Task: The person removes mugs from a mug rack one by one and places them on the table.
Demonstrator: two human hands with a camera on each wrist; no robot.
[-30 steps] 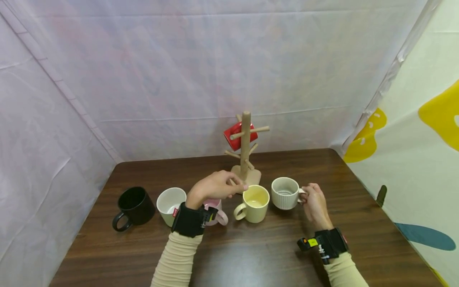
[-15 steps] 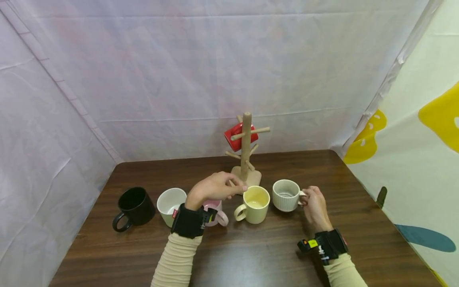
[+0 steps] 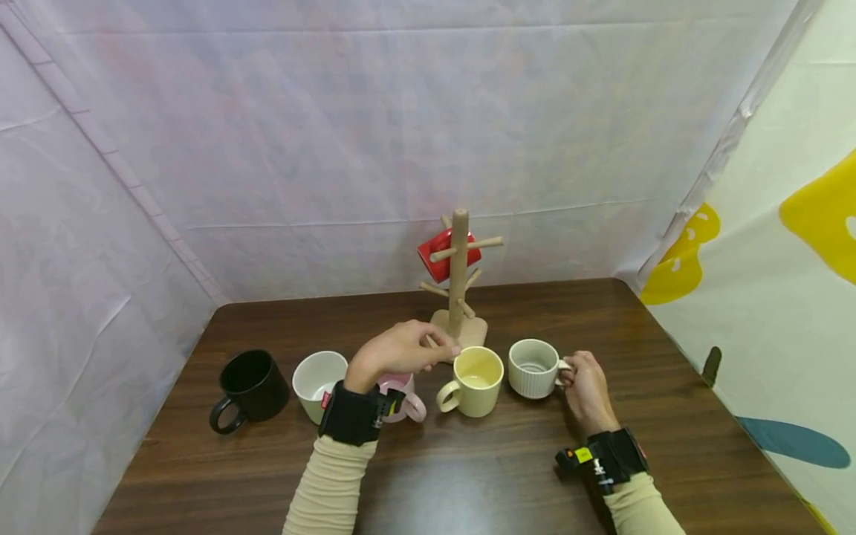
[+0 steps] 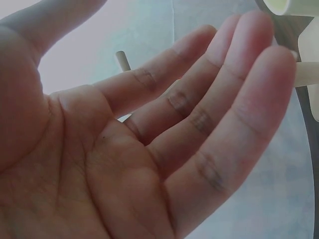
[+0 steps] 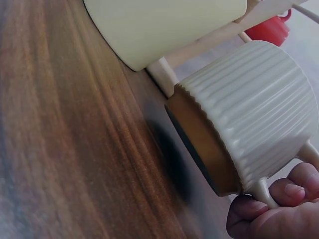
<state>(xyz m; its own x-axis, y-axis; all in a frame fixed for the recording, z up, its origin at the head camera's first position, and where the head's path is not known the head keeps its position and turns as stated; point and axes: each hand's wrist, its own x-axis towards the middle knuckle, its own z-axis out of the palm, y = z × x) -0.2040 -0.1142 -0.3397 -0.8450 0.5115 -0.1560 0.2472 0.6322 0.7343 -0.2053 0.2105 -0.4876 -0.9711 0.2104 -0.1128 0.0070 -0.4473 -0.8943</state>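
A dark wooden surface [image 3: 468,475] is filling the lower half of the frame, with a wooden mug tree [image 3: 458,279] standing at centre and carrying a red mug [image 3: 441,253]. Along the front, from lower left, a black mug [image 3: 249,385], a white mug [image 3: 317,380], a pink mug [image 3: 401,394], a yellow mug [image 3: 473,380] and a ribbed cream mug [image 3: 533,368] are sitting in a row. The right hand [image 3: 587,390], right of centre, is pinching the ribbed mug's handle, its grip clamped on it; the mug is lifting off the wood. The left hand [image 3: 400,349] is hovering above the pink mug, fingers loose, holding nothing.
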